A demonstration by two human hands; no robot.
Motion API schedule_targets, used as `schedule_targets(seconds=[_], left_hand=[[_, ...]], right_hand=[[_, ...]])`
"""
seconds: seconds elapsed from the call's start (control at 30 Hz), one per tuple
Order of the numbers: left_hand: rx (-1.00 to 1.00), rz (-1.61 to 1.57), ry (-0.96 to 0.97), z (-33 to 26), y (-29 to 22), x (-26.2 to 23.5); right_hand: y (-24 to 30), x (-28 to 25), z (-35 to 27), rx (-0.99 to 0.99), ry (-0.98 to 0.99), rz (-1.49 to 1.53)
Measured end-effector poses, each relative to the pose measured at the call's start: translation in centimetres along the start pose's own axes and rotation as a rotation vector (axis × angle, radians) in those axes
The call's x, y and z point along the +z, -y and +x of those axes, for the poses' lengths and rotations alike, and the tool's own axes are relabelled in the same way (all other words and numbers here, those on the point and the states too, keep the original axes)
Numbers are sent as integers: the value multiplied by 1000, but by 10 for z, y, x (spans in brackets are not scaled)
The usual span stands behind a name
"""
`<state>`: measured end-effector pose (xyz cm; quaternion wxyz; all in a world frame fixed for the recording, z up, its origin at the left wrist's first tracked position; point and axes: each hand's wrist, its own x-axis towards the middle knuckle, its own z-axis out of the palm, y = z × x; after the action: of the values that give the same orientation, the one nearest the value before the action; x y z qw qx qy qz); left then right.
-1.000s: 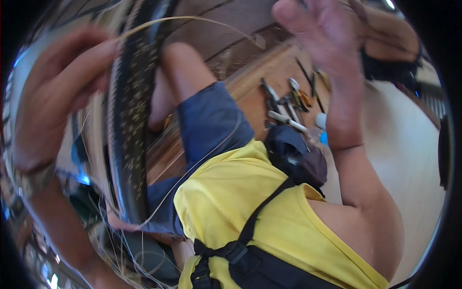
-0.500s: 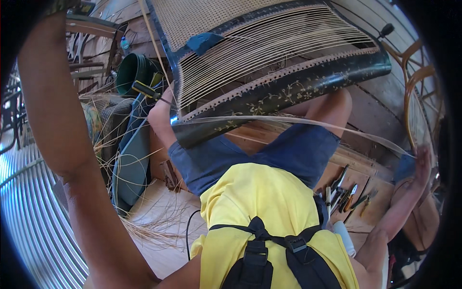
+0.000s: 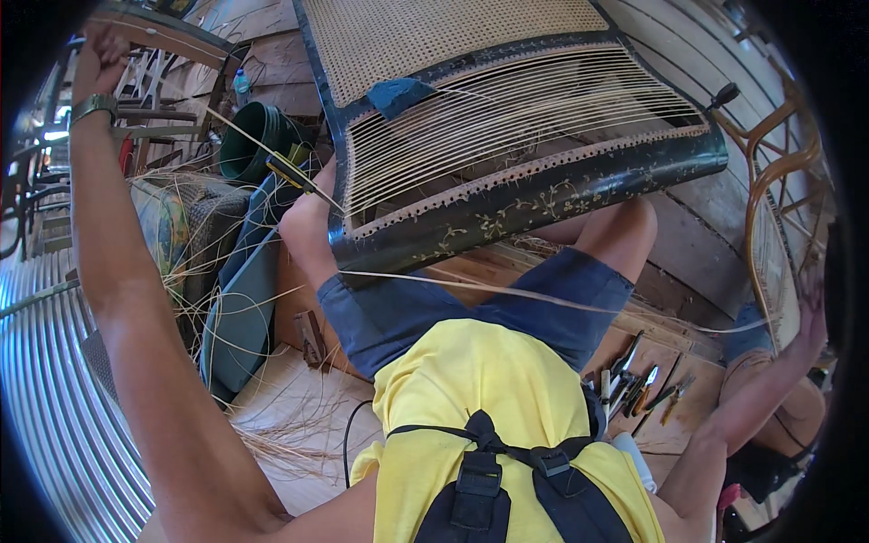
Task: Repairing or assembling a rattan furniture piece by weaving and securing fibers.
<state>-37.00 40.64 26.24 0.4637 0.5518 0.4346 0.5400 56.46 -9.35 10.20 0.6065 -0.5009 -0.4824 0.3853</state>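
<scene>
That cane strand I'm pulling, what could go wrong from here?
1. The cane strand is stretched from the raised left hand across the frame toward the right hand; it could kink or snap.
2. It may snag the screwdriver stuck at the frame's corner.
3. The frame only rests on your knees and might slip.

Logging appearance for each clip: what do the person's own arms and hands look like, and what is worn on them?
Both forearms are bare, with no sleeves or gloves showing. The left hand has a metal-coloured wristwatch on its wrist. The right hand sits at the picture's rim, partly hidden; nothing worn on it can be made out.
</scene>
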Motion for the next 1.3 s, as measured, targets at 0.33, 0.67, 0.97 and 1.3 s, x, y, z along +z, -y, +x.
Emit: schedule_targets(seconds=[0.33,0.67,0.97,1.3], left_hand=[[458,1069,-309,-24,33,65],[475,942,727,-205,95,246],[-57,714,1075,-199,154,283],[-318,248,732,-179,157,195]], right_hand=[[-101,462,140,-245,465,-577],[-144,550,132,-97,558,-529],[-123,499,109,218,601,2],[-113,204,22,708,305,-48]])
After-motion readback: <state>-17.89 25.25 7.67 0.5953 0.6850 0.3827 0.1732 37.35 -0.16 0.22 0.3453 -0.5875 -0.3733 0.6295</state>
